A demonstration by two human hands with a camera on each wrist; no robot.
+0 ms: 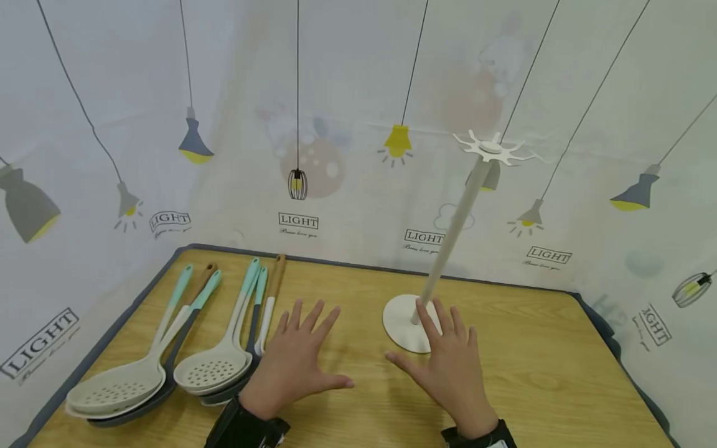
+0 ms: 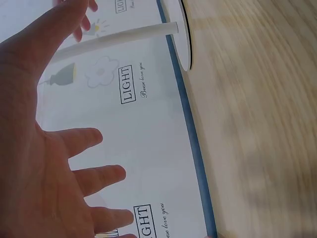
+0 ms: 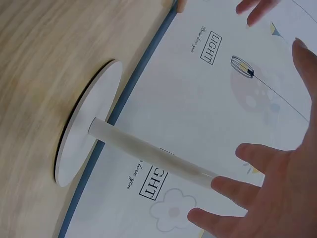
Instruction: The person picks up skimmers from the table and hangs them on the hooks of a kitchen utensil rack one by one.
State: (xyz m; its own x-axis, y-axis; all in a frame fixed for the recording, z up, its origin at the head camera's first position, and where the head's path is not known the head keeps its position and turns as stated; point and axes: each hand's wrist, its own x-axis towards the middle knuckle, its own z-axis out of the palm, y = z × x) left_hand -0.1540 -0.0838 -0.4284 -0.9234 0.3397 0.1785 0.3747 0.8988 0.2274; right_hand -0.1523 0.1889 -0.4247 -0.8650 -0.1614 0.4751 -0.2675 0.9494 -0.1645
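Both hands are held out over the table with fingers spread, and neither holds anything. My left hand [image 1: 297, 367] is in the middle, just right of the kitchen utensils. My right hand [image 1: 450, 367] is in front of a white utensil stand [image 1: 456, 227], its fingertips overlapping the round base [image 1: 399, 323] in the head view. A ring of hooks [image 1: 491, 148] tops the upright pole, with nothing hanging from it. Two stacks of utensils lie at the left, with a white skimmer [image 1: 117, 386] on top of one and another skimmer [image 1: 214, 368] on top of the other.
Handles in mint green [image 1: 180, 285] and brown wood [image 1: 276, 277] point toward the back of the wooden table [image 1: 538, 367]. Dark sheets lie under the white skimmers, including a dark grey utensil [image 1: 134, 418]. A lamp-print curtain [image 1: 347, 205] encloses the back and sides.
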